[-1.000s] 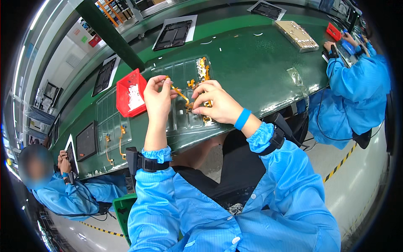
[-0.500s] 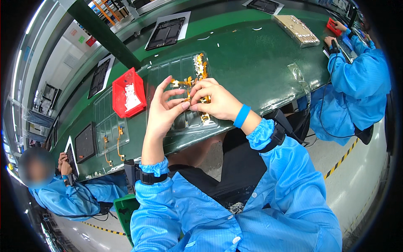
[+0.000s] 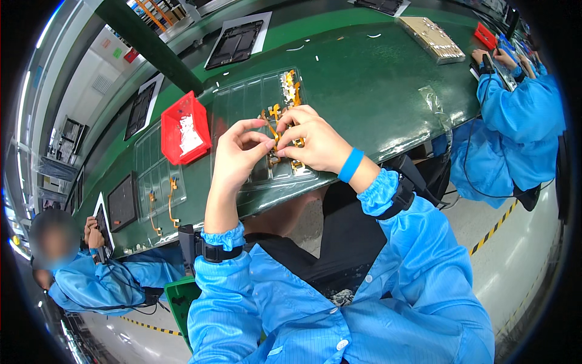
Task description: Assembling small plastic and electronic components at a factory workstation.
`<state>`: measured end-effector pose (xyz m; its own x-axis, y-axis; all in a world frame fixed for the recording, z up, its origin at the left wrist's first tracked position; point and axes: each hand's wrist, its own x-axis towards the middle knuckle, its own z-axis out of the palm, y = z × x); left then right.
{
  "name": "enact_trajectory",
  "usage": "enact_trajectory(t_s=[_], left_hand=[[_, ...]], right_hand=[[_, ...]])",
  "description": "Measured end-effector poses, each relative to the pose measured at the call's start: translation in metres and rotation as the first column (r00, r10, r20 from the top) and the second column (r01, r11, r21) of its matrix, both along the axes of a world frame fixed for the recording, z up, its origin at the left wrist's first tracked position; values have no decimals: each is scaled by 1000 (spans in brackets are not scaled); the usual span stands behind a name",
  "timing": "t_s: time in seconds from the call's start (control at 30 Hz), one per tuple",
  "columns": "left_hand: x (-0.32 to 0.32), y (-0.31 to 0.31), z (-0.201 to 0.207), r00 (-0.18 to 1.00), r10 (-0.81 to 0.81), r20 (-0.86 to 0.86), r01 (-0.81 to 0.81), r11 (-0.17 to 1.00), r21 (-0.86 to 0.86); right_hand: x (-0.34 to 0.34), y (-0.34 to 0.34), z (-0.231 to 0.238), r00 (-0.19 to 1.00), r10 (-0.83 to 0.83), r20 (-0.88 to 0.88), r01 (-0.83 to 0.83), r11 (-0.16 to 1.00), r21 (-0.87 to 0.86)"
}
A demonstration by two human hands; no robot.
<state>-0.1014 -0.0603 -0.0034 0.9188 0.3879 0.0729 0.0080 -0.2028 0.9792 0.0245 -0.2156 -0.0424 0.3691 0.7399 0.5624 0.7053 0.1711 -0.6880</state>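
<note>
An orange flex cable (image 3: 271, 130) is pinched between my two hands, over a clear plastic tray (image 3: 239, 100). My left hand (image 3: 239, 151) holds its lower part with thumb and index finger, the other fingers curled. From the right, my right hand (image 3: 312, 138) closes thumb and fingertips on the same cable; its exact grip is partly hidden. More orange and white flex cables (image 3: 291, 91) lie in the tray's right column, some covered by my right hand. Left of the tray stands a red bin (image 3: 203, 124) with small white pieces (image 3: 190, 134) in it.
A second clear tray (image 3: 145, 161) on the left carries long flex cables (image 3: 172, 203), near a dark flat panel (image 3: 123, 203). Black device housings (image 3: 235, 42) lie along the far side. A cardboard-coloured block (image 3: 430, 37) sits far right. Co-workers are at both sides.
The held flex cable has turned from lying sideways to standing more upright between my fingers. My left fingers have curled in closer to my right hand.
</note>
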Motion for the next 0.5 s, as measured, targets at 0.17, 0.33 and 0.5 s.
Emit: enact_trajectory(t_s=[0.17, 0.33, 0.5], left_hand=[[1, 1, -6, 996, 84, 29, -84, 996, 22], [-3, 0, -4, 991, 135, 5, -135, 991, 8], [-15, 4, 3, 976, 196, 96, -191, 980, -56]], right_hand=[[-3, 0, 2, 995, -20, 97, 17, 999, 33], [-1, 0, 4, 999, 37, 11, -38, 998, 52], [4, 1, 1, 996, 65, 54, -63, 997, -45]])
